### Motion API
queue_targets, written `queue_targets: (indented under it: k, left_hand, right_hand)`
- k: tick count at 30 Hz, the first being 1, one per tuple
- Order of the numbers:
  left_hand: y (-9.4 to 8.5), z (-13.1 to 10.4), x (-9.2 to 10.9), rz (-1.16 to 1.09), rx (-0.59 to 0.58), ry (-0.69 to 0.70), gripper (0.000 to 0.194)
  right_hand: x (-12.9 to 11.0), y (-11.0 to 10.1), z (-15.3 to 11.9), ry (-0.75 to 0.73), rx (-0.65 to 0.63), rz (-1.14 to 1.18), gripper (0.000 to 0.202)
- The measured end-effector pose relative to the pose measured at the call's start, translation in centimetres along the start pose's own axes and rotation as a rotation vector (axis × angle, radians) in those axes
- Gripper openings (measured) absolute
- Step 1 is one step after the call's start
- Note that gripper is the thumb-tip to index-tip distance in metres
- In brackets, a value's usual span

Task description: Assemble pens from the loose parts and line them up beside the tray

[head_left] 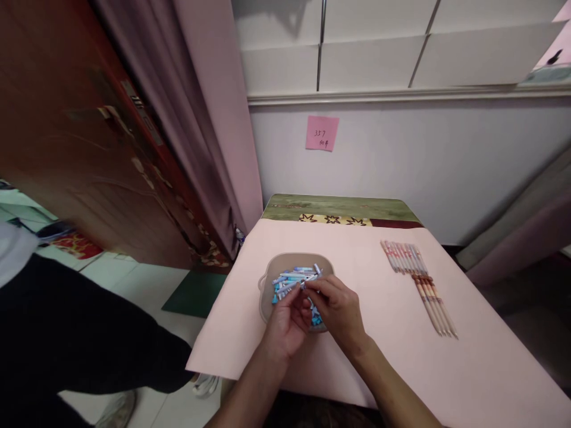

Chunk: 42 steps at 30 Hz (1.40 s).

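Observation:
A beige container on the pink-covered table holds many blue, white and lilac pen-like pieces. Over its near part, my left hand is palm up, with thumb and fingers closed on a small piece. My right hand meets it from the right, its thumb and forefinger pinched at the same small dark-and-white piece. The fingers cover most of that piece. Part of the container's near side is hidden behind both hands.
Right of the container lie a row of pinkish pens and several brown-topped pens on the pink sheet. A person in black trousers stands at the left, near a wooden door. A pink note is on the wall.

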<state>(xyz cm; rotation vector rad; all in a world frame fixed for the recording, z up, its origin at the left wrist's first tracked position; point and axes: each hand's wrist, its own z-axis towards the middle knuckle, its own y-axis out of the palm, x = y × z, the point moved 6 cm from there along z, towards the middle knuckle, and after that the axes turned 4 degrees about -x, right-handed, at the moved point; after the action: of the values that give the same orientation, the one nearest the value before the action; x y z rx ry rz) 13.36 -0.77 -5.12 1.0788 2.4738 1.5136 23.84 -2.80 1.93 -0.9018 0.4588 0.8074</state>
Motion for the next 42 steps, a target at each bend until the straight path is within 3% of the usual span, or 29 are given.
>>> queue_targets:
  k: [7, 13, 16, 22, 25, 33, 42]
  left_hand:
    - [-0.1, -0.3, 0.6, -0.037, -0.005, -0.053, 0.013]
    - [0.2, -0.3, 4.4, -0.053, -0.012, 0.102, 0.014]
    - [0.0, -0.1, 5.8, 0.000, -0.011, 0.162, 0.014]
    - [-0.7, 0.3, 6.5, 0.042, 0.022, 0.145, 0.010]
    - [-0.9, 0.4, 6.7, 0.036, 0.023, 0.140, 0.012]
    - [-1.1, 0.6, 6.8, 0.030, 0.038, 0.139, 0.012]
    - [-1.4, 0.2, 6.9, 0.042, 0.030, 0.148, 0.012]
  right_hand:
    - [1.1, -1.6, -0.1, 0.119, 0.070, 0.071, 0.013]
    - [2.9, -2.0, 0.1, 0.169, 0.018, -0.015, 0.013]
    - [3.7, -0.8, 0.4, 0.174, -0.085, -0.110, 0.013]
    - [5.0, 3.7, 1.3, 0.207, -0.552, -0.435, 0.015]
    - [5.4, 5.6, 1.9, 0.197, -0.691, -0.577, 0.021]
    - [5.4, 10.3, 2.8, 0.078, -0.868, -0.614, 0.026]
    - [5.0, 10.5, 2.3, 0.038, -0.916, -0.623, 0.026]
